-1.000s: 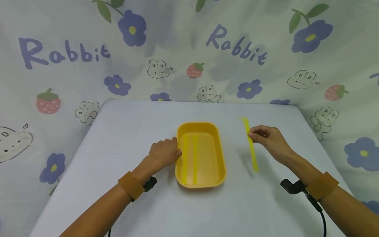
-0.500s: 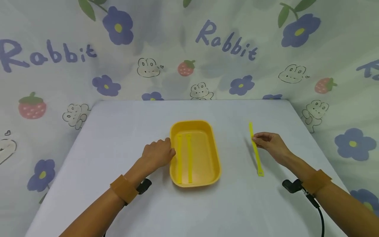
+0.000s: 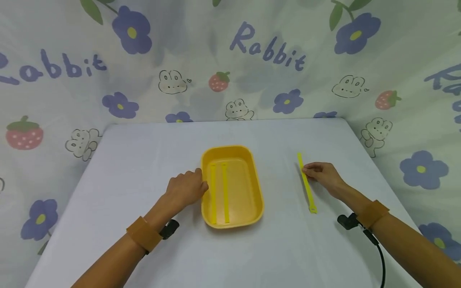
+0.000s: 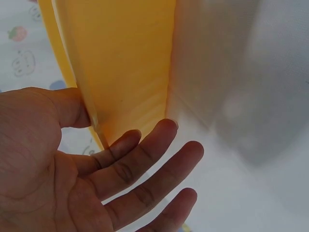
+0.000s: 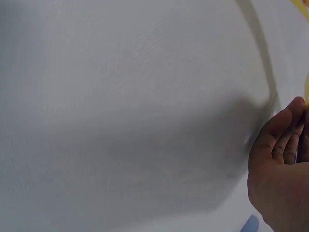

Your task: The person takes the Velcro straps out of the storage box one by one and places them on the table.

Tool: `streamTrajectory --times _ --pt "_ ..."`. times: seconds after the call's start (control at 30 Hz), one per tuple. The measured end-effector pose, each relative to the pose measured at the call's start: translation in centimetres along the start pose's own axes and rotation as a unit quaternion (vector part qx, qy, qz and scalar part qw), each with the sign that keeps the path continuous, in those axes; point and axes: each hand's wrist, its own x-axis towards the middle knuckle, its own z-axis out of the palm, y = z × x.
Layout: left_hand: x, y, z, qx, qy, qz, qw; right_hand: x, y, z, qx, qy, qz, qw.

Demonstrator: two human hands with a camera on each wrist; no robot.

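Observation:
My left hand (image 3: 185, 188) grips the left rim of a yellow plastic tray (image 3: 255, 180). In the left wrist view the thumb hooks over the rim of the tray (image 4: 130, 53) and the fingers lie along its outer wall. Two flat yellow cable ties (image 3: 225, 192) lie side by side, lengthwise, in the left half of the tray. To the right of it, my right hand (image 3: 324, 176) pinches another yellow cable tie (image 3: 308, 193) near its middle. Its wider, holed end points toward me, low over the table. In the right wrist view my hand (image 5: 280, 164) is at the right edge.
A white-covered table (image 3: 281, 248) lies under both hands. Behind it hangs a printed curtain (image 3: 201, 52) with rabbits, flowers and strawberries. Each wrist wears a brown strap (image 3: 372, 215) with a small black camera (image 3: 347, 221); a cable runs down from the right one.
My right hand has lowered the cable tie toward the table. The left hand keeps its grip on the tray rim. The head view has shifted slightly, so the scene sits further left.

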Motion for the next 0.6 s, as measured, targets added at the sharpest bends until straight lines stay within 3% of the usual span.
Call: streamTrajectory --times 0.13,0.6 --pt "-0.04 0.13 0.09 0.004 -0.002 0.003 1.0000 0.16 0.35 0.16 -0.016 0.002 0.016 1.000" --pt "0.07 0.31 -0.17 0.013 -0.002 -0.005 0.9999 0.88 -0.62 0.62 -0.144 0.054 -0.007 0.988"
